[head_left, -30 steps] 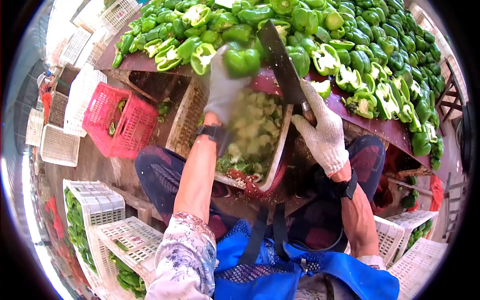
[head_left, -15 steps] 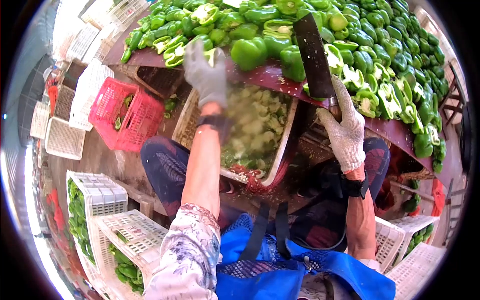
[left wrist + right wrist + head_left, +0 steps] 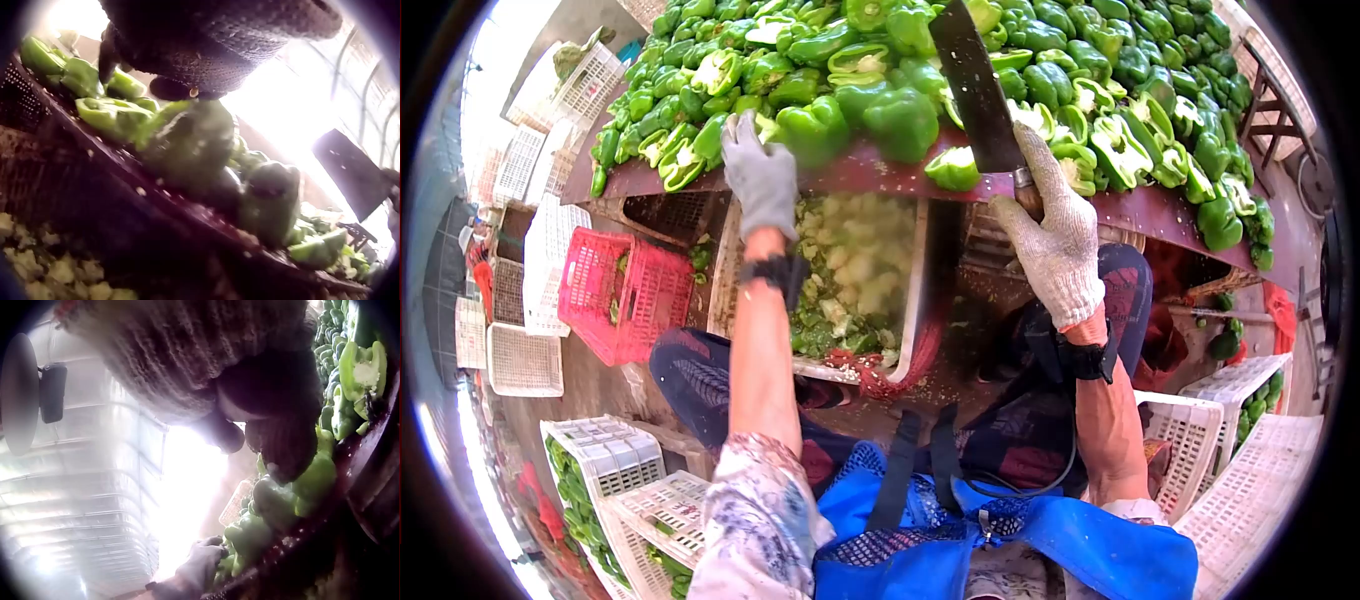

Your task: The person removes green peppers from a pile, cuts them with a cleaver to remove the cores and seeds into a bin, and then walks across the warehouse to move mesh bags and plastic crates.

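My gloved left hand point(image 3: 762, 180) is at the table's front edge, its fingers loosely extended beside a whole green bell pepper point(image 3: 812, 130). In the left wrist view that bell pepper point(image 3: 194, 144) sits close under the dark underside of the hand. Another whole bell pepper point(image 3: 900, 125) rests just to its right on the edge. My gloved right hand point(image 3: 1055, 225) grips the handle of a broad-bladed cleaver point(image 3: 978, 90), its blade upright over the front of the pile. A halved pepper point(image 3: 953, 169) lies beneath the blade near the edge.
A large heap of bell peppers point(image 3: 1090, 70), some halved, covers the dark red tabletop point(image 3: 860, 170). Below, between the knees, stands a crate point(image 3: 917, 300) of pale pepper cores point(image 3: 850, 250). A pink basket point(image 3: 615, 290) and white crates point(image 3: 605, 450) stand around.
My left hand has left the right-hand whole pepper and moved left; another whole pepper now lies beside it. The cleaver has shifted right and then back left, still in my right hand.
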{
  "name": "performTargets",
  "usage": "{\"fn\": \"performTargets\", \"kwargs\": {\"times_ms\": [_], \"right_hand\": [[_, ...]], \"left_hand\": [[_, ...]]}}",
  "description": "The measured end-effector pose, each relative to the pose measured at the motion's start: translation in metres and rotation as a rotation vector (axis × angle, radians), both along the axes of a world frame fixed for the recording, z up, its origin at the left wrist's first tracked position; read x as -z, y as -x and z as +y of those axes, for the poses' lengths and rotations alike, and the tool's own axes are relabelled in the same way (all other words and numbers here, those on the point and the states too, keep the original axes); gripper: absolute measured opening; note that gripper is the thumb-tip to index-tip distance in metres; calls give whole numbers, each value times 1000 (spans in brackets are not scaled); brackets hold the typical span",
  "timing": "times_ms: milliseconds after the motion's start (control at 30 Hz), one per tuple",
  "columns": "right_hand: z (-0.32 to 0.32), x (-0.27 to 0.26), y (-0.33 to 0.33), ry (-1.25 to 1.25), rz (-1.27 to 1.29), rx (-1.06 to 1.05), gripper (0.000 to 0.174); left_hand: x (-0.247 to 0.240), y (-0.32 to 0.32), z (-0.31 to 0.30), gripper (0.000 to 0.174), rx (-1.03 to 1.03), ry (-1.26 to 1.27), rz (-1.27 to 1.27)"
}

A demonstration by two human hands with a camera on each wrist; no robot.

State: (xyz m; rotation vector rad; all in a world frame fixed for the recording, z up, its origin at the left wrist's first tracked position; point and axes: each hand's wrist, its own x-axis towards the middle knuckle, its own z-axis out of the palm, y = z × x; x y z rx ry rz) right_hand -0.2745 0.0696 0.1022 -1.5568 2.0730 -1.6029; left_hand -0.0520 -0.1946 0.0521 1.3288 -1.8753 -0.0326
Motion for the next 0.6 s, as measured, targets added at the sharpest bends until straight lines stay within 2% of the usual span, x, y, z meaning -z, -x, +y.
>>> {"fn": "performTargets", "kwargs": {"times_ms": [100,133,200,333,433,533,567,600], "right_hand": [[3,-3,-4,-7,-7,-21,71],[5,-3,-6,-21,-11,-29,71],[6,-2,-7,-58,-1,-44,69],[5,-3,-6,-118,91,-102,68],[-6,-12,-9,81,255,-82,69],[-16,-26,-20,-26,373,-5,61],[-28,-25,-23,-212,376,-38,54],[-43,3,-15,-322,596,-91,49]], "left_hand": [[-5,38,60,44,394,180,165],[-10,56,78,48,424,-115,273],[-7,80,83,55,445,-218,296],[10,92,72,61,467,-420,569],[14,90,73,59,501,-504,688],[7,88,74,54,479,-489,693],[9,89,70,53,480,-488,664],[9,90,67,52,485,-484,637]]}}
